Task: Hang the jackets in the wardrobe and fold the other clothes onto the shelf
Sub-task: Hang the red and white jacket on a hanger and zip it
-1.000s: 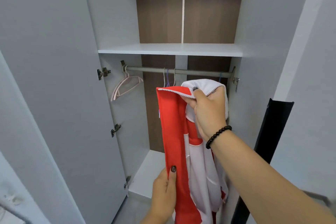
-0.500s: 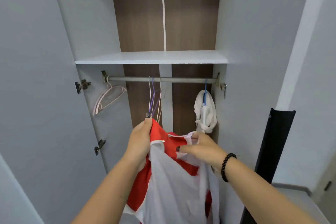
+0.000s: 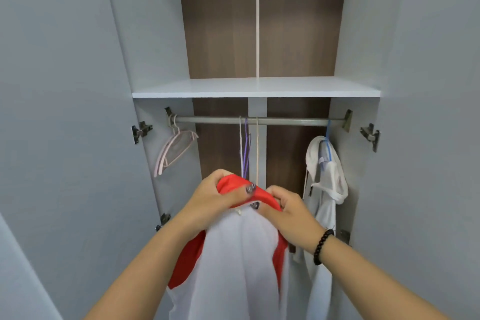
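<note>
Head view, both hands (image 3: 215, 196) (image 3: 288, 212) gripping red-white jacket (image 3: 241, 254), no readable writing

**No legible writing**

We can read no text, brand, number or sign anywhere in the view. The one candidate we find is a small pale tag inside the collar of the white jacket (image 3: 324, 189) hanging at the right end of the rail (image 3: 259, 120); anything printed on it is too small and blurred for us to make out.
</note>
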{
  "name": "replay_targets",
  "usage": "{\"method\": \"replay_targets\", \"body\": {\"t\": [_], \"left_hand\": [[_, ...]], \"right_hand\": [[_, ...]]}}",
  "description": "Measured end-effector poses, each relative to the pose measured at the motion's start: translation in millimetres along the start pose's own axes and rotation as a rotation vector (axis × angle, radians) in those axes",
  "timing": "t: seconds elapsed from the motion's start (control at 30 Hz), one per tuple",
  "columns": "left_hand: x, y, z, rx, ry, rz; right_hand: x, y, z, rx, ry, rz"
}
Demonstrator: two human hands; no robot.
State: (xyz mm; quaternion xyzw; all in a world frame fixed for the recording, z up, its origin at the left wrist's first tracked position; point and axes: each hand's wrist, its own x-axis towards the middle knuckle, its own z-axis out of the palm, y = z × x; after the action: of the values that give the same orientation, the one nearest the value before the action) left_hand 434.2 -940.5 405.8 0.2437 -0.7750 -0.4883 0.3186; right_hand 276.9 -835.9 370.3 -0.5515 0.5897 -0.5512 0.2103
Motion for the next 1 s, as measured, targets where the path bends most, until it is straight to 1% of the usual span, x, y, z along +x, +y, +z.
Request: {"method": "replay_targets", "body": {"t": [0.07,0.13,0.17,0.27,0.33,0.37,0.43,0.47,0.5,0.57,0.63,0.7,0.8,0.83,0.9,0.93,0.97,1.0], "left_hand": [[-2,-22,-23,0.219,-0.053,0.006],[-4,-43,-42,0.268,-0.086,0.032],[-5,-51,-49,0.265,-0.059,0.044],[-8,-70,-61,0.247,0.160,0.138],[-11,-79,-68,0.242,0.281,0.243],[-11,-83,-72,0.323,0.343,0.330],[-9,-90,-79,0.655,0.484,0.531],[-7,-95,-80,0.799,0.523,0.628],[-6,-99,-82,0.891,0.541,0.702],[-1,-101,-86,0.970,0.553,0.772],[6,-108,-91,1.015,0.561,0.781],[16,-121,-97,1.071,0.531,0.729],[32,-146,-95,1.080,0.394,0.501],[37,-153,-94,1.045,0.344,0.381],[49,-166,-93,0.927,0.244,0.062],[59,-173,-94,0.838,0.200,-0.097],[69,-180,-94,0.706,0.166,-0.220],[79,-187,-95,0.564,0.141,-0.290]], "right_hand": [[17,-6,9,0.003,0.020,-0.028],[33,-11,18,-0.051,0.015,-0.071],[40,-12,23,-0.090,0.010,-0.090],[56,-16,40,-0.150,0.032,-0.125],[64,-20,53,-0.179,0.068,-0.171],[69,-22,59,-0.203,0.083,-0.199],[78,-25,69,-0.239,0.113,-0.240],[83,-26,72,-0.252,0.124,-0.254],[87,-25,73,-0.269,0.133,-0.263],[95,-19,71,-0.293,0.139,-0.249],[103,-9,67,-0.290,0.153,-0.221],[112,3,63,-0.280,0.185,-0.192],[129,26,57,-0.299,0.227,-0.133],[133,35,56,-0.303,0.245,-0.107],[145,56,52,-0.296,0.286,-0.051],[152,68,50,-0.293,0.304,-0.023],[160,79,49,-0.293,0.315,0.003],[168,91,47,-0.294,0.321,0.034]]}}
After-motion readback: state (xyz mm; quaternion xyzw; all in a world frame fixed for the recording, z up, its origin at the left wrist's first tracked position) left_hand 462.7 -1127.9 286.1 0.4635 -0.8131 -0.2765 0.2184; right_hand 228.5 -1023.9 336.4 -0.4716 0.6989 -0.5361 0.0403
